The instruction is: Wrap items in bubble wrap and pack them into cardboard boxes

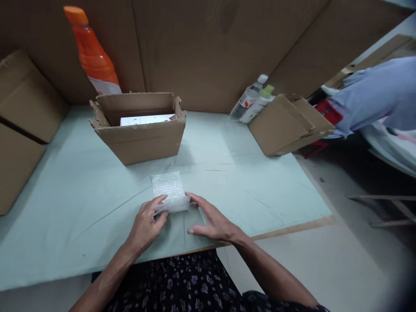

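A small sheet of bubble wrap (169,187) lies on the pale green table (227,173), its near end rolled around a small white item (173,205). My left hand (147,225) grips the roll's left end with fingers curled over it. On the right end rest the fingertips of my right hand (211,221), palm flat on the table. What is inside the wrap is hidden.
An open cardboard box (139,130) holding a white box (146,119) stands behind the wrap. An orange bottle (92,56) stands back left, two plastic bottles (251,99) and a tipped cardboard box (289,123) back right. Cartons (19,125) sit left. Another person's blue sleeve (373,95) is far right.
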Available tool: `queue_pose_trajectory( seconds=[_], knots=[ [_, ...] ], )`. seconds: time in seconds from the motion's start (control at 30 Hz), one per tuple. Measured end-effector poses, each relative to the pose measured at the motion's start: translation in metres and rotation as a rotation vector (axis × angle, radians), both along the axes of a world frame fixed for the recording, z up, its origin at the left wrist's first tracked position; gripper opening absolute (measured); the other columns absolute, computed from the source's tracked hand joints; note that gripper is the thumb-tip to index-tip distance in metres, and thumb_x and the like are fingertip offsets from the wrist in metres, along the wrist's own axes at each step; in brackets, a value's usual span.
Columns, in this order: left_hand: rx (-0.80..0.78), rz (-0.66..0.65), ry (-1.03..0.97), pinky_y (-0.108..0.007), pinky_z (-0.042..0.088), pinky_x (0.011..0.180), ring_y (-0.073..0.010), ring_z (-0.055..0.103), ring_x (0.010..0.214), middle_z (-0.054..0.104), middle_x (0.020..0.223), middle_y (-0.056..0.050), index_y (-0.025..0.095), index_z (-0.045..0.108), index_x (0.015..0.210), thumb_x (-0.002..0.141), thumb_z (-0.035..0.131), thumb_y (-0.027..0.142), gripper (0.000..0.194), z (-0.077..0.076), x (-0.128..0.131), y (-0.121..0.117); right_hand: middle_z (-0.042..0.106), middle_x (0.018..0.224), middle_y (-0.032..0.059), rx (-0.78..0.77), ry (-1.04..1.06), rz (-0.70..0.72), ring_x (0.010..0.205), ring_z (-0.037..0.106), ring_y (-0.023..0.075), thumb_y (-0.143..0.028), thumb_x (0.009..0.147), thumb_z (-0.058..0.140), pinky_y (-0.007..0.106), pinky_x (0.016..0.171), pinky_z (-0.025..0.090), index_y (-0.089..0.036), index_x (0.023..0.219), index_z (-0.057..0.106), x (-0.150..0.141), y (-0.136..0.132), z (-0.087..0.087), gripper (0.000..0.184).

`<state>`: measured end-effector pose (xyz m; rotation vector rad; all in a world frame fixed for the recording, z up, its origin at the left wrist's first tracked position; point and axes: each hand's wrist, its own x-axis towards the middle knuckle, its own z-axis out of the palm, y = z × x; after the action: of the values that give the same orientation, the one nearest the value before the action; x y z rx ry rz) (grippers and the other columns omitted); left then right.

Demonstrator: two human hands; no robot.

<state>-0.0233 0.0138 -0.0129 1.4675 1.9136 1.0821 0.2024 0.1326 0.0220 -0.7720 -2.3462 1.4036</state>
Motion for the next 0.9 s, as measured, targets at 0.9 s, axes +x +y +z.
queue_pose_trajectory(
  seconds=[0.9],
  knots=[
    [0.301, -0.058, 0.447, -0.038, 0.049, 0.091, -0.0228, 0.063, 0.102, 0.070, 0.108, -0.008, 0.019, 0.055, 0.133, 0.094, 0.058, 0.017, 0.039, -0.001, -0.003, -0.014, 0.077, 0.108, 0.0078, 0.608, -0.094, 0.026, 0.102, 0.066, 0.0230, -0.022, 0.099, 0.059, 0.040, 0.092, 0.047, -0.020, 0.110, 0.073, -0.040, 0.000, -0.030, 0.017]
  ],
)
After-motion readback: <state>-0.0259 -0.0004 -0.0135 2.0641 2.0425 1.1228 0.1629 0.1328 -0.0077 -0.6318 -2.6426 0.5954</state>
